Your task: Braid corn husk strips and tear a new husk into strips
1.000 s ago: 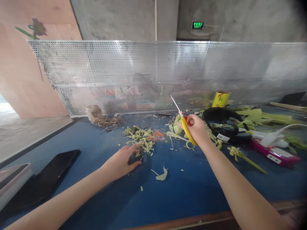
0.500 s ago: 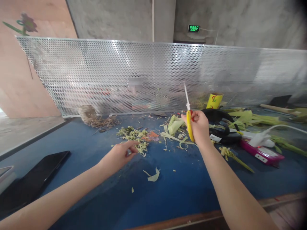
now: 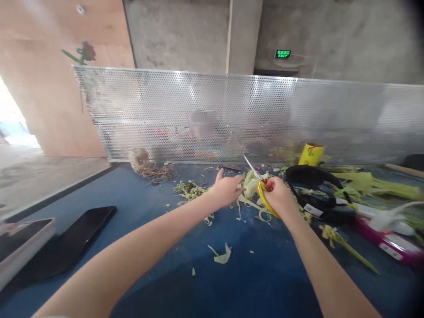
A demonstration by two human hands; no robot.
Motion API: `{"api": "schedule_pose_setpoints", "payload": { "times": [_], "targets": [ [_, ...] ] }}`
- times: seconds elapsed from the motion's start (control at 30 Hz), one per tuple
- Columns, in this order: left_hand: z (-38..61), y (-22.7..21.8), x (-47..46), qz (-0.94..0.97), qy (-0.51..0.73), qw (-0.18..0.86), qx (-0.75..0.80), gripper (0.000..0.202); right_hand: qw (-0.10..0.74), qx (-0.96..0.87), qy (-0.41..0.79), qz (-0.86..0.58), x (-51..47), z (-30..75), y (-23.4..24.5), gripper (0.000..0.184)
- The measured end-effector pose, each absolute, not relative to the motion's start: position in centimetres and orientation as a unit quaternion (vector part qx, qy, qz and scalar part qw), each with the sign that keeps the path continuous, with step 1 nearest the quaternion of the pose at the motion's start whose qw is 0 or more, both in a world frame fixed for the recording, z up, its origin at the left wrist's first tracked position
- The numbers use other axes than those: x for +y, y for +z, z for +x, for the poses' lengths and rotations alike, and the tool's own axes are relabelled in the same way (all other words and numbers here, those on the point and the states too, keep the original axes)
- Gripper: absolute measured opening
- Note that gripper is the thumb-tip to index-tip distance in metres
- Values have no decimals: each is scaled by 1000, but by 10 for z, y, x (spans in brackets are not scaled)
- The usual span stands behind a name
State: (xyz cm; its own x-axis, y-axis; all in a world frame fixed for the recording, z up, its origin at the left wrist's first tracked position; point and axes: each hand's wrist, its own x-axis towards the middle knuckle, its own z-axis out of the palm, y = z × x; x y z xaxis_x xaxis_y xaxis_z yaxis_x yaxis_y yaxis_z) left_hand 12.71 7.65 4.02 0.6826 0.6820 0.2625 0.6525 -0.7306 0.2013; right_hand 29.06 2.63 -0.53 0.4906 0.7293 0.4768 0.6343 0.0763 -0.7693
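Observation:
My right hand (image 3: 278, 195) is closed round the yellow handle of a pair of scissors (image 3: 259, 187), whose thin blades point up and to the left. My left hand (image 3: 225, 190) has come right up beside the blades, thumb raised, fingers reaching onto a pale green leaf strip (image 3: 249, 183); whether it grips the strip is unclear. Both hands hover over a heap of green leaf cuttings (image 3: 190, 191) on the blue table (image 3: 251, 274).
A perforated metal screen (image 3: 232, 115) closes off the far side. A black phone (image 3: 71, 240) and a white tray (image 3: 20, 247) lie at left, a coil of fibre (image 3: 149, 168) at the back. Black headphones (image 3: 311, 187), long green leaves (image 3: 371, 185), a yellow roll (image 3: 310, 154) and a pink device (image 3: 391, 245) crowd the right.
My left hand has left the cuttings at centre-left and moved right, up to the scissors. The scissor blades have tipped from upright to leaning left.

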Motion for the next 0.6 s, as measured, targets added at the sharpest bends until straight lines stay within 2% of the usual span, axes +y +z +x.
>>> {"api": "schedule_pose_setpoints", "payload": {
  "times": [0.03, 0.13, 0.2, 0.3, 0.5, 0.6],
  "targets": [
    [98, 41, 73, 909, 160, 36, 383, 41, 519, -521, 58, -675, 27, 285, -8, 30],
    [-7, 46, 59, 844, 174, -17, 508, 63, 469, -576, 97, -663, 26, 270, -11, 30],
    [-75, 47, 50, 731, 107, -104, 666, 71, 441, -602, 111, -656, 22, 261, -9, 28],
    [-142, 42, 36, 655, 40, -119, 745, 73, 426, -618, 97, -654, 18, 252, -8, 29],
    [-159, 33, 23, 666, -11, -162, 728, 78, 389, -656, 106, -638, 17, 242, -20, 28],
    [-155, 32, 31, 644, -21, -172, 745, 71, 368, -664, 98, -644, 19, 242, -25, 29]
  ]
}}
